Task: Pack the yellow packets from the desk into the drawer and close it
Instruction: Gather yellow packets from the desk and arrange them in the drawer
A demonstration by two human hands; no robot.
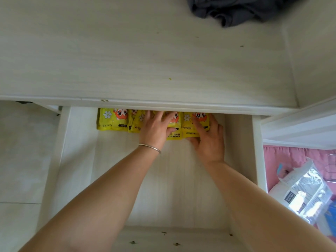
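Several yellow hand-warmer packets [112, 119] lie in a row along the far part of the open white drawer [61, 142], partly tucked under the desk edge. My left hand [154, 130], with a silver bracelet on the wrist, rests flat on the middle packets, fingers spread. Over at the right end of the row, my right hand [209, 139] holds a packet [189, 124], thumb under its near edge and fingers on top. The white desk top [145, 60] above shows no packets.
A dark grey cloth [236, 10] lies at the back right of the desk. To the right of the drawer are a pink fabric [291, 155] and a clear plastic bag with printed paper [307, 190]. Pale floor tiles lie to the left.
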